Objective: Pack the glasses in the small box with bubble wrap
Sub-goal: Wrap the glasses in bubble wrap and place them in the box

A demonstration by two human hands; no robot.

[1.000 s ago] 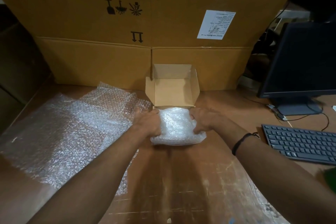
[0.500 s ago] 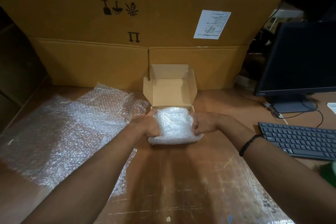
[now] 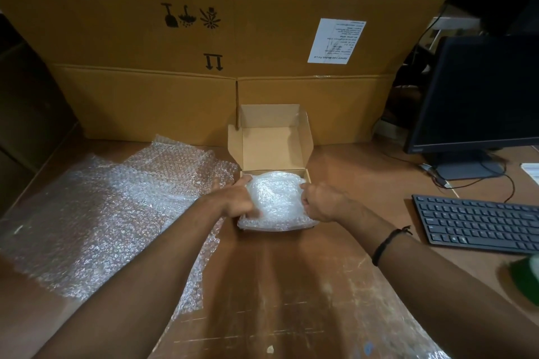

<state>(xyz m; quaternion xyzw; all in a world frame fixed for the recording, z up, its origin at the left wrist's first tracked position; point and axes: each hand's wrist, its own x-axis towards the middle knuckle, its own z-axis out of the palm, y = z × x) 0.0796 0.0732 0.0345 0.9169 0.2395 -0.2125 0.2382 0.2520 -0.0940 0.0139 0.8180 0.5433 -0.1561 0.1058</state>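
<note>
- The left hand and right hand each grasp one side of a bubble-wrapped bundle, fingers curled around it. What it contains cannot be made out.
- The bundle lies mid-bench, its far end at the near rim of the small box, which stands open toward the far edge.
- A loose bubble wrap sheet covers the bench's left side.
- Large cartons line the far edge, printed with inverted handling symbols: a glass, an umbrella, a sunburst and two downward arrows.
- A white label on the cartons is upside down, its text too small to read.
- A monitor stands at the far right corner, its logo illegible, and a keyboard lies by the right edge.
</note>
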